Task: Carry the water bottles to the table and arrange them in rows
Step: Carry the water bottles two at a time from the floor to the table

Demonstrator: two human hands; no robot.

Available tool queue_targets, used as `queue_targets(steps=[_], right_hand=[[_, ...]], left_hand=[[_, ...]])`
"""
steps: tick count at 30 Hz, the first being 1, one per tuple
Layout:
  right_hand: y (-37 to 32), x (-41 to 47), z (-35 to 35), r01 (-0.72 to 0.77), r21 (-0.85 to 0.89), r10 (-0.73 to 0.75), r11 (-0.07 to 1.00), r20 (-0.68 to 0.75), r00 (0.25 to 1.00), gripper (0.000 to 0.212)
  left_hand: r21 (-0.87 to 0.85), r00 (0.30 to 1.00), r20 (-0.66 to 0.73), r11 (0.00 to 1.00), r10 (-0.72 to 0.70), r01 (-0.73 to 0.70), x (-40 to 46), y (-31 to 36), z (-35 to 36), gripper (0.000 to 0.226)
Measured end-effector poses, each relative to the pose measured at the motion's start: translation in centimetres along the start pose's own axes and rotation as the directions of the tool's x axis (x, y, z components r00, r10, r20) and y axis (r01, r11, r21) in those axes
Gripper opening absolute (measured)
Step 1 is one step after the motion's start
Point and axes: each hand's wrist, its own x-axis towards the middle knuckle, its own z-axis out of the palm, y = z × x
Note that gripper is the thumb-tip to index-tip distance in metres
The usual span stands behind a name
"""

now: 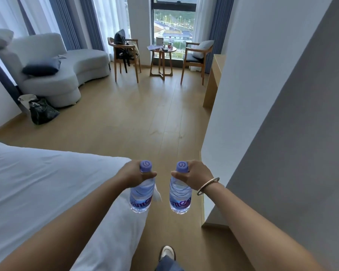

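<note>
Both hands out front, just right of the bed [37,182]: left hand [132,176] curled round the neck of one water bottle [141,194], right hand [199,178] gripping the other bottle [180,195] likewise. Both bottles hang upright, side by side, apart. The round bench [161,48] stands well beyond the bed, by the window.

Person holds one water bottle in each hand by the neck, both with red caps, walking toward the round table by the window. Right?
Not quite: the head view shows purple caps on both bottles, left hand and right hand. The rest holds, with the round table ahead by the window.
</note>
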Motion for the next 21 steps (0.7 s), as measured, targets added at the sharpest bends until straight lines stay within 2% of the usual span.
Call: queue_targets(steps=[3, 7, 10, 17, 21], right_hand=[[1.0, 6.6, -1.6, 0.027, -0.017, -0.028, 0.999, -0.033, 0.999, 0.043], [2.0, 13.8, -4.0, 0.041, -0.02, -0.042, 0.999, -0.053, 0.998, 0.037], [2.9, 18.2, -5.4, 0.04, -0.002, -0.04, 0.999, -0.082, 0.996, 0.04], [5.4, 26.0, -7.2, 0.008, -0.003, -0.008, 1.0, -0.066, 0.998, 0.045], [7.0, 31.2, -7.6, -0.024, 0.007, 0.024, 1.0, -0.049, 0.998, 0.04]], left_hand=[[-0.078, 0.999, -0.038, 0.997, -0.013, 0.01, 5.8, 1.0, -2.0, 0.025], [-0.084, 0.989, -0.143, 0.996, -0.032, 0.021, 13.0, 2.2, -4.9, 0.03], [-0.112, 0.985, -0.168, 0.994, -0.028, 0.009, 17.8, 2.9, -6.3, 0.032], [-0.17, 0.994, -0.086, 0.984, -0.065, 0.05, 27.4, 3.0, -6.9, 0.035], [-0.222, 0.999, -0.016, 0.974, -0.045, 0.04, 33.6, 3.1, -7.1, 0.024]])
